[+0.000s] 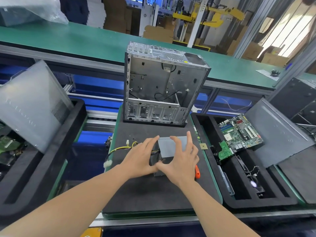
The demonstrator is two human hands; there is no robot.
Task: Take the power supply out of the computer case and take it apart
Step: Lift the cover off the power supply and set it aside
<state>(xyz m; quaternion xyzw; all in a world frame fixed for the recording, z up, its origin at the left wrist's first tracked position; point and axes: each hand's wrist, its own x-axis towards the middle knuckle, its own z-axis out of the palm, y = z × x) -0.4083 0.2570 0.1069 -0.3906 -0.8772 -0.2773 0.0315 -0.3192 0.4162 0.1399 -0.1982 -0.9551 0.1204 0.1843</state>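
The grey metal power supply (168, 147) lies on the black foam mat (147, 190) in front of me, its yellow and black cables (119, 149) trailing to the left. My left hand (142, 156) touches its left side with straight fingers. My right hand (183, 159) lies over its top and right side, fingers spread. The open, emptied computer case (160, 86) stands upright at the mat's far end.
An orange tool handle (197, 171) lies just right of the power supply. A black tray (248, 194) on the right holds a motherboard (241, 132) and a grey panel (273, 134). Another grey panel (32, 103) leans in the left tray. Small screws (133, 139) lie on the mat.
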